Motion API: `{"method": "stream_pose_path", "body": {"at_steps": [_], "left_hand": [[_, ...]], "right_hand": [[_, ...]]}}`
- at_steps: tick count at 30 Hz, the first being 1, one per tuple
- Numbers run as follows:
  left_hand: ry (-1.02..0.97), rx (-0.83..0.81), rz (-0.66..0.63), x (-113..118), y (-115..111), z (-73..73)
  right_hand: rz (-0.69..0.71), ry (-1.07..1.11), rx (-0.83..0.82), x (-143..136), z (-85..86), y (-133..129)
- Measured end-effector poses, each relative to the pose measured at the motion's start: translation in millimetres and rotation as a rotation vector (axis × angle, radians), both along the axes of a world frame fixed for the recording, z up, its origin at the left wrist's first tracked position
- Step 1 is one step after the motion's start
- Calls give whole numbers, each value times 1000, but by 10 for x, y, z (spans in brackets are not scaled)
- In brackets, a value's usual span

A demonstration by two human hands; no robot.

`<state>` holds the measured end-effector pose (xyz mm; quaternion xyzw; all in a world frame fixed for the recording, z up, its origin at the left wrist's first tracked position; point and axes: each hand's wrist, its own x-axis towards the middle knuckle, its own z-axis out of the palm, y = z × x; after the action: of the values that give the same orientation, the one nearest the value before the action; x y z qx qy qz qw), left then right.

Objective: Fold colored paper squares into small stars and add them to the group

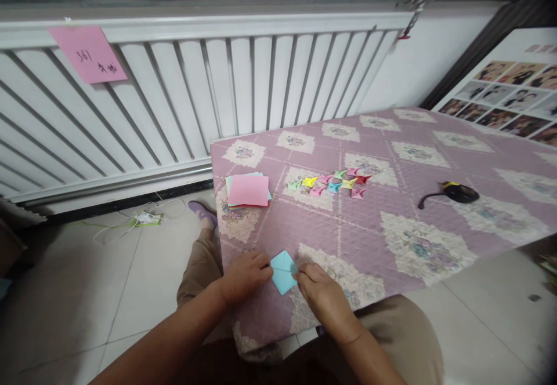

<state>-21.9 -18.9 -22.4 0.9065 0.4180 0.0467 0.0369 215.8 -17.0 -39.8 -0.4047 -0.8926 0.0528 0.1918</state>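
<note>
A small light-blue folded paper (284, 272) lies on the purple patterned tablecloth near the table's front left corner. Its left corner is pinched by my left hand (247, 276), fingers closed. On the opposite side, my right hand (324, 297) grips the right edge between thumb and fingers. Crease lines meet on the paper's face. Beyond my left hand sits a stack of coloured paper sheets (248, 190), pink on top. Several small folded paper pieces (333, 188) in pink, green, yellow, blue and red stand in rows to the right of that stack.
A black object with a curved tail (460, 193) rests farther right on the tablecloth (409, 199). Behind the table runs a white radiator (261, 83) with a pink note (89, 54). A photo board (509, 89) leans at the back right. A power strip (148, 219) lies on the floor.
</note>
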Motion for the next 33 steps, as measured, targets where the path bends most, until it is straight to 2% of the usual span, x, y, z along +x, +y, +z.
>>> {"method": "stream_pose_path", "body": {"at_steps": [7, 17, 28, 33], "left_hand": [[4, 16, 11, 9, 4, -23], [12, 79, -21, 45, -22, 47], [175, 58, -71, 138, -9, 120], [209, 60, -80, 151, -43, 158]], "right_hand": [[4, 43, -9, -12, 28, -5], [20, -57, 32, -9, 65, -23], [-18, -81, 23, -12, 99, -48], [-11, -11, 48, -28, 38, -42]]}}
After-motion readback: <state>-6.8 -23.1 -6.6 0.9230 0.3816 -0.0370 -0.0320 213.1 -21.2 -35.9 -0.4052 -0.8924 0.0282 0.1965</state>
